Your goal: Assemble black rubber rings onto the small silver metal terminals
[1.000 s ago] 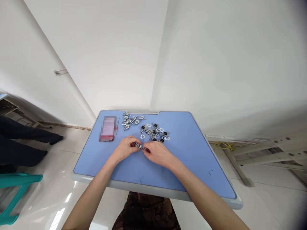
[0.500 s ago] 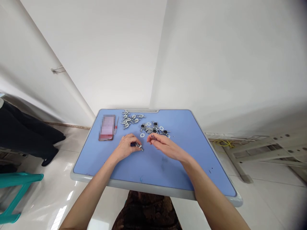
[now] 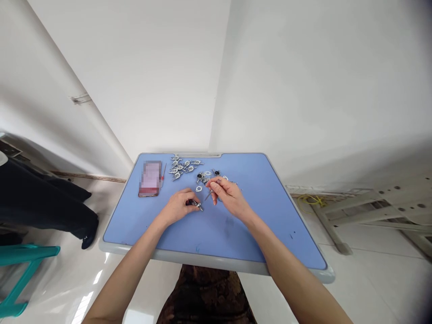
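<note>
My left hand (image 3: 176, 208) grips a small metal fitting (image 3: 196, 205) at its fingertips, near the middle of the blue tabletop (image 3: 236, 229). My right hand (image 3: 227, 194) sits at the edge of a loose pile of metal fittings with black round parts (image 3: 205, 177), pinching a thin metal piece (image 3: 208, 195). Farther left lies a second heap of silver fittings (image 3: 180, 168). A phone with a blurred screen (image 3: 150, 178) rests at the far left of the tabletop, with a slim red-tipped tool (image 3: 163, 177) beside it. My right hand hides part of the first pile.
The table's grey rim (image 3: 209, 260) runs along the front. A person in dark trousers (image 3: 47, 202) stands on the left, near a teal stool (image 3: 23, 265). A beige metal frame (image 3: 364, 211) and a yellow cable (image 3: 308, 203) lie on the right.
My right hand has moved forward and left over the pile and now pinches a thin metal piece. My left hand stays in nearly the same place, still gripping its fitting.
</note>
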A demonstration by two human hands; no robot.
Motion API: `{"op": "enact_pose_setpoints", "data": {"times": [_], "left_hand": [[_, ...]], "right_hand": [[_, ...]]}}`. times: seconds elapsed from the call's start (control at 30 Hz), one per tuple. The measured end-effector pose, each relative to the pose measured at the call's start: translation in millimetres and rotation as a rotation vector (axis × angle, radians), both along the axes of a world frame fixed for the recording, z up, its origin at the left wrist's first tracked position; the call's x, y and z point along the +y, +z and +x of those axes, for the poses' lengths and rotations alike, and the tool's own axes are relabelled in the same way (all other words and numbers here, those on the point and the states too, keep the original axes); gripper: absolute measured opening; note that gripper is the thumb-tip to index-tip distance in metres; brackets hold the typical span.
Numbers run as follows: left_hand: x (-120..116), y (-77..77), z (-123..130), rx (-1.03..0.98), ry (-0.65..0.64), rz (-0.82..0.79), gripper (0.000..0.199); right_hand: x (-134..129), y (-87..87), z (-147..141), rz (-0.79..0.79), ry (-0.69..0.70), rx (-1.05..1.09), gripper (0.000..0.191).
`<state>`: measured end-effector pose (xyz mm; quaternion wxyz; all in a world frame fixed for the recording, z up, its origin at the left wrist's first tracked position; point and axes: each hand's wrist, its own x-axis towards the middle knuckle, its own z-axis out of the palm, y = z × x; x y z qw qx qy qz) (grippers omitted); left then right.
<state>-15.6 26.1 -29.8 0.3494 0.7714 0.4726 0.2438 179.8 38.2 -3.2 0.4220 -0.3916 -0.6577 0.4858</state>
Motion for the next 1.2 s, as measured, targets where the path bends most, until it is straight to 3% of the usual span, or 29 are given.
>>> {"op": "enact_pose_setpoints", "data": {"times": [0.27, 0.57, 1.2], "left_hand": [[4, -2.0, 2, 0.008, -0.003, 0.023, 0.01], [4, -3.0, 1, 0.032, -0.007, 0.041, 0.012], [4, -1.7, 1, 0.047, -0.01, 0.046, 0.011]], "right_hand": [[-2, -12.4, -7, 0.146, 0.078, -0.067, 0.014], [-3, -14.3, -8, 0.23, 0.13, -0.172, 0.015], [-5, -11.2, -8, 0.287, 0.135, -0.284, 0.017]]}}
